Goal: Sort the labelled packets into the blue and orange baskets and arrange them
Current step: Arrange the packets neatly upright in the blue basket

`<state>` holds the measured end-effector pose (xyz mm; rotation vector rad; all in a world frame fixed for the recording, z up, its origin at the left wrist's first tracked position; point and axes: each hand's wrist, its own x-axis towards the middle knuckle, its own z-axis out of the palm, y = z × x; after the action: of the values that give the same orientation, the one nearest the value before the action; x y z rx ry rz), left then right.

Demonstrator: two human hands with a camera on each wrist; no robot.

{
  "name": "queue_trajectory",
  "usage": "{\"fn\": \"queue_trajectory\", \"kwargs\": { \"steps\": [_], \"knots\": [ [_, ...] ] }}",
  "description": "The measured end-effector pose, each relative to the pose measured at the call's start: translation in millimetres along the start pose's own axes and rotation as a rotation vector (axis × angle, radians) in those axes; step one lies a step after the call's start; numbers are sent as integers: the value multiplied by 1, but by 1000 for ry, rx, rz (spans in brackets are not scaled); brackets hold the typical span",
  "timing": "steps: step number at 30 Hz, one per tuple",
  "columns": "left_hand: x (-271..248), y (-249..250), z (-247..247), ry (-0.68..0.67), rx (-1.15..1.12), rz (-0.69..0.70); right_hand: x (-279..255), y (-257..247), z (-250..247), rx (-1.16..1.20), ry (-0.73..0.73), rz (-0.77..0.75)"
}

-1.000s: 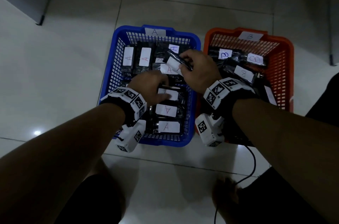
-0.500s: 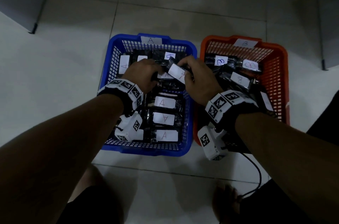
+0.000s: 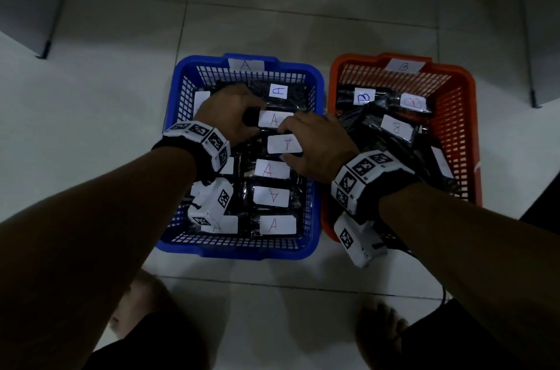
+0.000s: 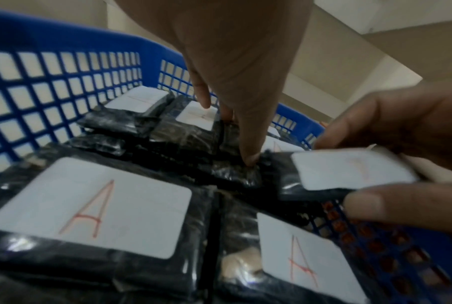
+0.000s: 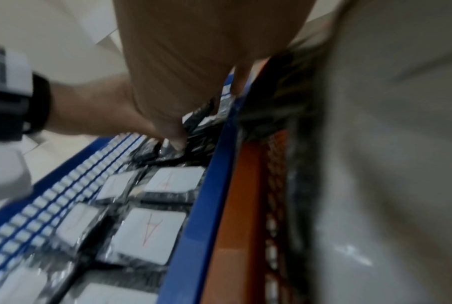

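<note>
The blue basket (image 3: 315,75), tagged A, holds rows of black packets with white A labels. The orange basket (image 3: 466,78), tagged B, holds B packets (image 3: 397,128) in a loose heap. My right hand (image 3: 284,143) pinches an A packet (image 3: 292,143) between thumb and fingers, lying level in the blue basket's right column. In the left wrist view that packet (image 4: 349,168) sits in the same grip. My left hand (image 3: 251,119) grips the left end of the neighbouring A packet (image 3: 274,119) just behind it, a fingertip (image 4: 248,160) pressing on its black wrap.
Both baskets stand side by side on a pale tiled floor, their rims (image 5: 206,205) touching. My bare feet (image 3: 142,303) are just in front of them, and a black cable (image 3: 444,294) runs from my right wrist. Grey furniture legs (image 3: 42,51) stand at the far corners.
My right hand has lowered its tilted A packet flat into the right column. My left hand went from the basket's middle to the back and took hold of the packet behind it.
</note>
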<state>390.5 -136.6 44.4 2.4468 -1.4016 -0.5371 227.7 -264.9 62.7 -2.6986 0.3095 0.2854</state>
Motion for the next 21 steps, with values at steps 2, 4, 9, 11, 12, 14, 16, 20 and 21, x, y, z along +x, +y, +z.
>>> {"fn": "queue_trajectory", "kwargs": {
  "steps": [2, 4, 9, 11, 12, 14, 16, 20, 21],
  "knots": [
    [-4, -5, -3, 25, -24, -7, 5, -3, 5, -73, 6, -5],
    [-10, -12, -4, 54, -21, -27, 9, -8, 13, -89, 5, -5],
    [-33, -29, -11, 214, 71, -81, 16, -19, 28, -132, 13, 26],
    [-43, -35, -15, 302, 105, -138, 18, -21, 31, -166, 31, 44],
    [-47, -39, -16, 325, 107, -185, 19, -22, 32, -183, 42, 49],
    [-54, -48, -13, 337, 69, -277, 18, -23, 33, -195, 72, 56],
    [-59, -53, -10, 351, -41, -363, 18, -22, 34, -208, 113, 46],
    [-63, -50, -7, 292, -220, -581, 21, -20, 33, -176, 130, 14],
    [-64, -48, -4, 274, -244, -609, 21, -20, 34, -160, 115, 17]
  ]
}}
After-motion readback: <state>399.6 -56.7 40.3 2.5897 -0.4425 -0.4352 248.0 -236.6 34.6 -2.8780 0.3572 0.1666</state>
